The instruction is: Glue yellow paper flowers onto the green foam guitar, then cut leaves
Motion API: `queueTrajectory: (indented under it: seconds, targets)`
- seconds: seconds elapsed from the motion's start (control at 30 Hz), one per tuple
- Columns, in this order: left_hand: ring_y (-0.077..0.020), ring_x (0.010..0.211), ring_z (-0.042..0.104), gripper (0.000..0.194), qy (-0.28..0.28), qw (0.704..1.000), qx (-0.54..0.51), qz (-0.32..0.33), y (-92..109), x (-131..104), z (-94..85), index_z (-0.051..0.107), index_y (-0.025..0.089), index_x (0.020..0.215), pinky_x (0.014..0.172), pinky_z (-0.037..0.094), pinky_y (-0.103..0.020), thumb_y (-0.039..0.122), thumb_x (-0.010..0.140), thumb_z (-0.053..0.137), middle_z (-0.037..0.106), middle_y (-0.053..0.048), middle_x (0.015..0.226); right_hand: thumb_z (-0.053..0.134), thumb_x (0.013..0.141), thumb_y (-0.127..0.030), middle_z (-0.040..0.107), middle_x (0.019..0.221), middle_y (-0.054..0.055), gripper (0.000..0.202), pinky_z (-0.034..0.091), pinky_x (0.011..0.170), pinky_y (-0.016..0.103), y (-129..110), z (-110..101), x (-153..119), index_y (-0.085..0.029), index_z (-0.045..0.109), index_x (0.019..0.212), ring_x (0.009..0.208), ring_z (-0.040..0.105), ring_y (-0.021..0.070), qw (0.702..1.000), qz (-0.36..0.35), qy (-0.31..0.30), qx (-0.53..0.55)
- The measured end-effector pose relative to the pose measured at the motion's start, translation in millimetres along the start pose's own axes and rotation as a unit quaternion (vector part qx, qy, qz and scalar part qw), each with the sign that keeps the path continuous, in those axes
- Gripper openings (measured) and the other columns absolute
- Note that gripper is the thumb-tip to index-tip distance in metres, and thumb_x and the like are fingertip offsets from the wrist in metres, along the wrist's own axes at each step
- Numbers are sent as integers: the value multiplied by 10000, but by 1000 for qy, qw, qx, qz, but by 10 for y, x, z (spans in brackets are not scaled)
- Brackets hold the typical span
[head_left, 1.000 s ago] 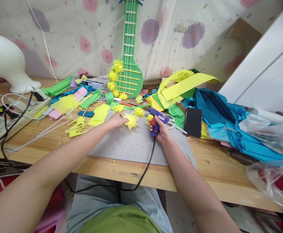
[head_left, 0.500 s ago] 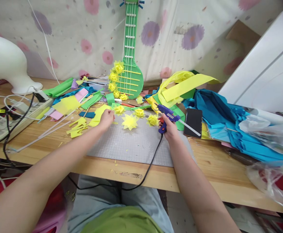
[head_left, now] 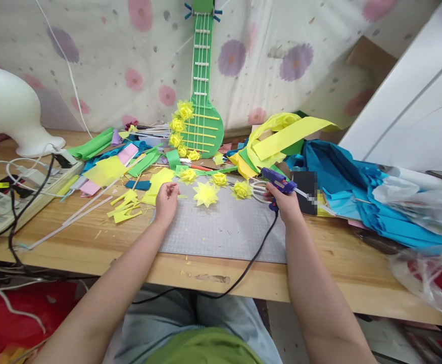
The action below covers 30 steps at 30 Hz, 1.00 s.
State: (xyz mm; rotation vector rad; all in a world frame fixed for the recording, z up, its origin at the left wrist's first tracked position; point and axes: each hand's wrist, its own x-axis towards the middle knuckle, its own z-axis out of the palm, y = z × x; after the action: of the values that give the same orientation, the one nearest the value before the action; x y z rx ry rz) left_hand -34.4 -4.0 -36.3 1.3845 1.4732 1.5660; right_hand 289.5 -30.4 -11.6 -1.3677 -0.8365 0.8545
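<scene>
My right hand is wrapped round the purple glue gun, a glue stick poking from its back end and a black cord hanging below. Beside that hand lie the pale loop handles of scissors. My left hand is closed with its fingertips together over the left edge of the grey cutting mat; whether something small sits in them I cannot make out. Between my hands is a flat yellow star-shaped paper flower. Around it rest yellow paper roses.
A green stringed toy instrument with yellow roses leans at the back. Paper scraps and a power strip lie left, near a white foam head. Blue crepe paper and a dark phone lie right.
My right hand has moved right with the glue gun, uncovering the scissor handles. My left hand has shifted slightly, its fingers still together. The view has tilted a little.
</scene>
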Motion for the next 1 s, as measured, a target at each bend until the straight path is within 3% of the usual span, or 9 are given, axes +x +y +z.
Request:
queueTrajectory:
  seconds: [0.13,0.2,0.33,0.47,0.67,0.8,0.9,1.0]
  targets:
    - [-79,476,453,164,14,999,-28,-38,-3,52,-54,557,169,685,489,370,-206,320,693,619,600,12,603,804,507,-431,609,618,-10,425,546,486,258,45,57,-51,-177,575,759,537,652,167,994,102,-18,44]
    - [-68,425,420,181,30,996,-46,-69,1,75,-85,562,164,652,419,334,-198,327,669,639,609,9,578,803,511,-432,616,632,-7,422,567,535,283,84,100,-61,-184,571,762,582,668,183,991,115,-28,66]
    - [-79,438,487,185,31,994,-54,-87,-16,117,-109,612,146,676,385,357,-191,331,683,617,648,-23,619,783,520,-457,656,725,9,401,577,673,313,194,195,-40,-198,570,740,735,685,200,989,39,-26,138]
    - [-129,573,616,205,9,992,-90,-90,-72,149,-64,632,135,805,455,473,-228,312,739,552,687,-79,799,739,570,-471,681,783,21,355,568,704,297,291,260,32,-214,591,764,835,675,200,993,-27,3,113]
    - [-120,678,651,185,26,990,-128,-61,-85,175,-26,595,150,911,565,529,-245,199,767,488,667,-105,1008,741,562,-440,676,800,2,354,551,750,281,358,269,151,-220,616,810,802,666,159,991,-49,19,121]
    - [-119,646,649,194,23,988,-146,-53,-42,165,-53,589,152,908,563,520,-235,217,729,554,685,-88,938,722,570,-453,644,696,-9,340,544,633,260,278,197,100,-205,591,763,655,644,136,995,-57,28,80]
    - [-108,528,605,168,30,989,-128,-67,-37,163,-77,598,144,794,507,494,-230,272,685,614,688,-52,762,703,582,-471,556,514,-25,333,438,419,219,143,38,20,-183,554,658,434,515,98,997,-35,51,-48]
    - [-80,422,520,197,34,992,-94,-72,-61,170,-96,578,153,694,451,446,-209,346,693,618,645,-7,605,705,585,-479,451,399,-41,380,335,362,214,53,-166,-20,-186,474,508,371,402,76,983,-34,42,-178]
